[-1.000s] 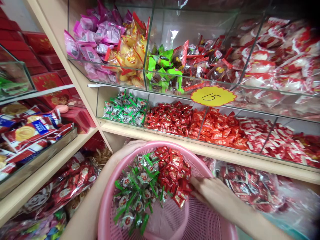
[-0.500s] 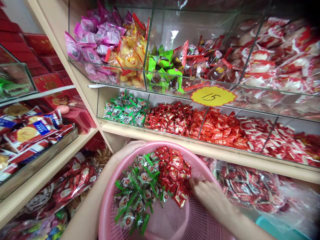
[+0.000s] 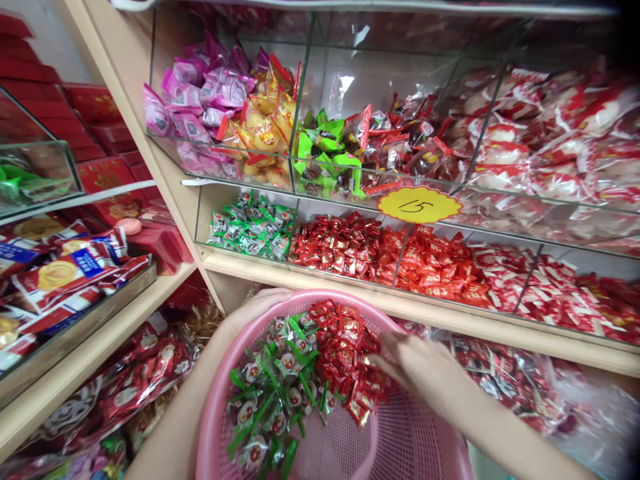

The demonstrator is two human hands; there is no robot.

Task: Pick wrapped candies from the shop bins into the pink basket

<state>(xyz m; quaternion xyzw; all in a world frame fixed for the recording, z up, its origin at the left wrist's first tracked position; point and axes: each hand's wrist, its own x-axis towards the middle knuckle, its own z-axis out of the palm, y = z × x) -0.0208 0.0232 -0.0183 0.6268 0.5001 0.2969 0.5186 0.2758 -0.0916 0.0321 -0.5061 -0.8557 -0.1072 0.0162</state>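
Red sweets (image 3: pixel 350 363): a heap in the pink basket (image 3: pixel 410 447), lower centre of the frame, lying against the far rim; its long axis runs from upper left to lower right.
Right hand (image 3: pixel 425 373): comes in from the lower right, fingers loosely spread and laid on the right edge of the red heap; whether they pinch a sweet I cannot tell.
Direction: the heap lies to the left of the fingertips, touching them; this hand is the nearer one.
Green sweets (image 3: pixel 270 393): a second heap just left of the red one, touching it, trailing toward the bottom edge.
Left hand (image 3: pixel 257 303): curled over the basket's far left rim, holding it; the forearm runs down to the bottom left.
Open room: bare mesh in the basket's lower right, under the right wrist; little space between the far rim and the shelf edge (image 3: pixel 450 320) above.
Shelf bins: green, red and red-white sweets behind glass across the middle; a yellow tag (image 3: pixel 419 205) marked 15 above them.
Left of frame: biscuit packs (image 3: pixel 65 273) on a side shelf.
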